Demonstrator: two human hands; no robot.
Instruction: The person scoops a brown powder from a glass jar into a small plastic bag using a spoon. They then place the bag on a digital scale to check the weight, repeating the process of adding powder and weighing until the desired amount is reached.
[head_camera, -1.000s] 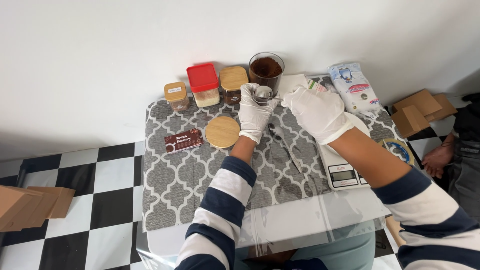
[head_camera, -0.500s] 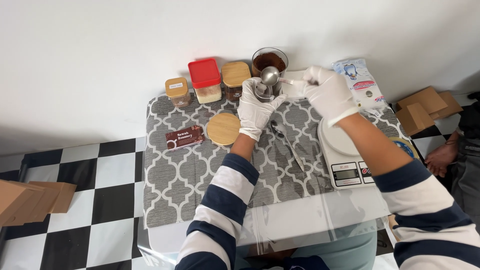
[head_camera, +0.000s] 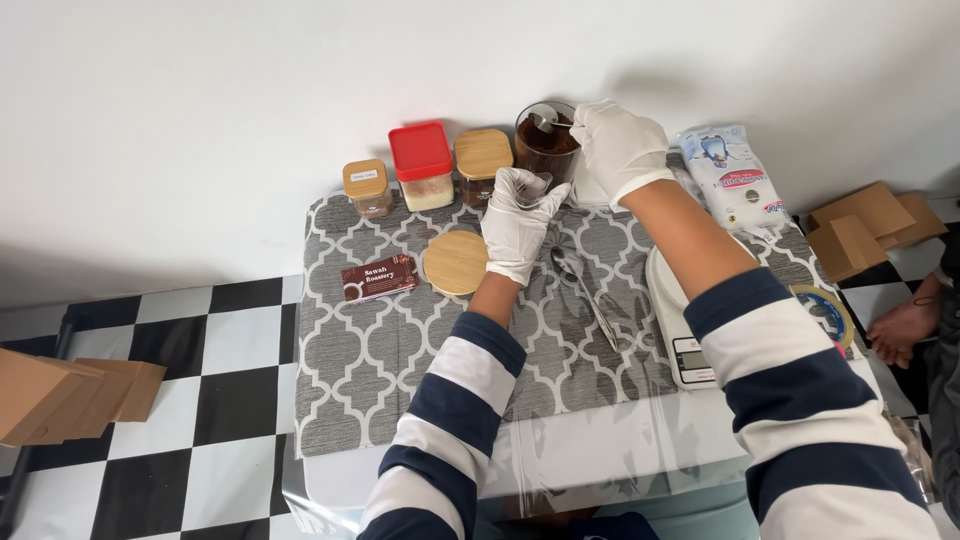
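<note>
**Spoon in the open glass jar**

The right hand (head_camera: 618, 148), gloved and closed, grips what looks like a spoon handle (head_camera: 545, 122) dipped into the open glass jar (head_camera: 545, 140) of dark grounds at the back of the worktop (head_camera: 600, 455). The handle slants up out of the jar toward that hand. The left hand (head_camera: 515, 222), just in front of the jar, pinches a small clear cup (head_camera: 537, 188): light, thin, easily crushed, best held by its sides. The jar looks rigid, breakable, upright. Its wooden lid (head_camera: 456, 262) lies left of the cup.
</note>
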